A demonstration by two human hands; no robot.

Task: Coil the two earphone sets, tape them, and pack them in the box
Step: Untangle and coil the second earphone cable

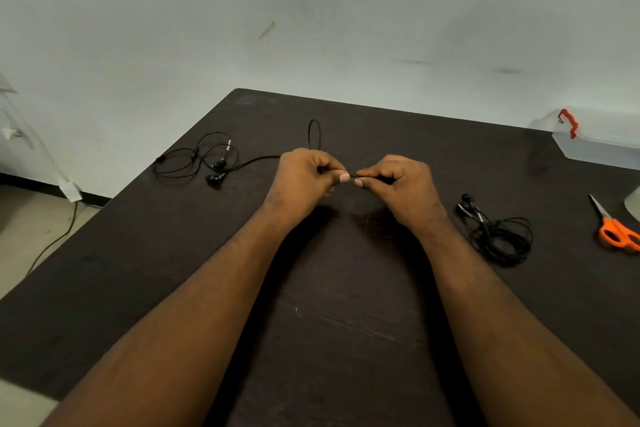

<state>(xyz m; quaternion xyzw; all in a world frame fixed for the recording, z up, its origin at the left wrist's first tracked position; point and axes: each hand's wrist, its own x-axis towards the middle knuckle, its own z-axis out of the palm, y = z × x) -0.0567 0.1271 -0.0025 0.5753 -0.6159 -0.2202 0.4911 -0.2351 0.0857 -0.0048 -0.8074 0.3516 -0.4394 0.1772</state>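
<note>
A black earphone set [207, 159] lies loosely spread at the table's far left, its earbuds near the middle of the loops. Its cable runs right to my hands, and a narrow loop [314, 133] stands up behind my left hand [304, 177]. My left hand and my right hand [398, 180] meet at the table's middle, each pinching the same cable between thumb and fingers. A second black earphone set [498, 236] lies in a bundle to the right of my right wrist. A clear plastic box [595, 142] with a red latch stands at the far right.
Orange-handled scissors [616, 230] lie at the right edge of the dark wooden table [329, 322]. A pale wall rises behind. Off the table's left side the floor shows a trailing cable and clear plastic sheeting.
</note>
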